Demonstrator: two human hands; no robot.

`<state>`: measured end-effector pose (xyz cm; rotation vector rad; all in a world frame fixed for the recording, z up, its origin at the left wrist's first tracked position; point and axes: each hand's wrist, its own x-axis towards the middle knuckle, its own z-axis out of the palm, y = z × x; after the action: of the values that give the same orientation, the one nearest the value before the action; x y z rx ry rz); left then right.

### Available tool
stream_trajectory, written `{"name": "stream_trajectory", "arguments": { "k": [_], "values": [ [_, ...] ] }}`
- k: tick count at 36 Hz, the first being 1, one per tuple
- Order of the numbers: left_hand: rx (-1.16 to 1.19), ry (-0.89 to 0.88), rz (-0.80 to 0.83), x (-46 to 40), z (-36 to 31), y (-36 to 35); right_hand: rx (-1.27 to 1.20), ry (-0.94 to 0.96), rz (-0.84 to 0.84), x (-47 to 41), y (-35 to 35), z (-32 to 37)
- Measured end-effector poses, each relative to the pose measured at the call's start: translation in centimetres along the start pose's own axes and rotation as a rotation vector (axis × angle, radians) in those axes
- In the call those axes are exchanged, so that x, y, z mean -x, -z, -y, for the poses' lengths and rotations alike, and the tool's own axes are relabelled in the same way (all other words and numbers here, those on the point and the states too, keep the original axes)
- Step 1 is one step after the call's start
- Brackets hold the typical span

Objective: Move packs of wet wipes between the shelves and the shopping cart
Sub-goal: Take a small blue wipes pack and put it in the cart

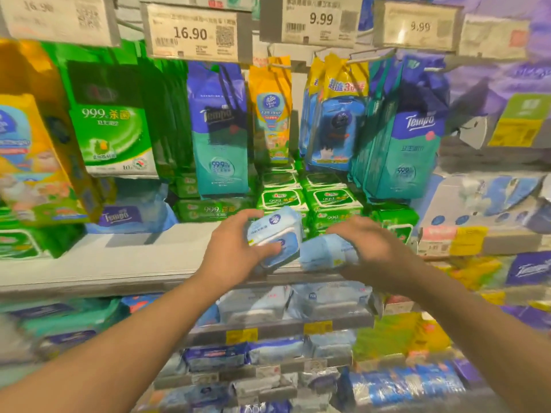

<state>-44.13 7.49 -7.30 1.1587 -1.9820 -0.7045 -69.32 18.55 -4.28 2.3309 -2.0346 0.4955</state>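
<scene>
At the shelf (125,257) edge, our left hand (235,248) curls its fingers round one pale-blue wipes pack (275,234); our right hand (372,245) seemingly grips a second pack (325,251). No cart shows, so progress stays unclear.

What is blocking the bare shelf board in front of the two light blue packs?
Nothing visible. Left hand holds one light blue wipes pack, right hand the other; the grey shelf board to their left lies bare.
</scene>
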Motion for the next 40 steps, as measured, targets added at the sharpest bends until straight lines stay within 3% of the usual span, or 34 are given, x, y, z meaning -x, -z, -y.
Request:
{"name": "stream_trajectory", "arguments": {
  "k": [5, 8, 13, 19, 21, 24, 29, 32, 34, 37, 40],
  "values": [
    [0.395, 0.177, -0.163, 1.8, 0.5, 3.0, -0.434, 0.032, 0.134, -2.0, 3.0, 5.0],
    [0.498, 0.229, -0.202, 3.7, 0.4, 4.9, -0.58, 0.103, 0.216, -4.0, 2.7, 8.0],
    [0.573, 0.348, -0.207, 6.8, 1.8, 8.3, -0.511, 0.31, 0.194, -7.6, 0.9, 14.4],
    [0.813, 0.608, -0.317, 11.8, 3.8, 14.1, -0.692, 0.407, 0.261, -10.2, -2.5, 21.9],
    [0.872, 0.604, -0.285, 12.8, 4.5, 16.2, -0.701, 0.428, 0.29, -10.8, -3.9, 24.6],
    [0.924, 0.585, -0.396, 15.6, 6.1, 19.2, -0.759, 0.448, 0.275, -11.4, -6.1, 29.3],
    [0.967, 0.514, -0.386, 21.3, 10.1, 24.1, -0.884, 0.444, 0.1, -11.7, -9.9, 38.3],
    [1.031, 0.509, -0.474, 24.1, 12.0, 27.5, -0.923, 0.38, 0.072, -11.8, -12.1, 44.0],
    [1.043, 0.56, -0.524, 26.5, 13.4, 29.9, -1.039, 0.257, 0.226, -11.8, -13.7, 47.9],
    [1.039, 0.644, -0.585, 30.4, 15.5, 33.6, -1.241, 0.071, 0.625, -11.3, -16.0, 53.2],
    [1.025, 0.69, -0.636, 34.0, 17.1, 37.5, -1.314, 0.042, 1.017, -9.7, -17.7, 58.6]
  ]
}}
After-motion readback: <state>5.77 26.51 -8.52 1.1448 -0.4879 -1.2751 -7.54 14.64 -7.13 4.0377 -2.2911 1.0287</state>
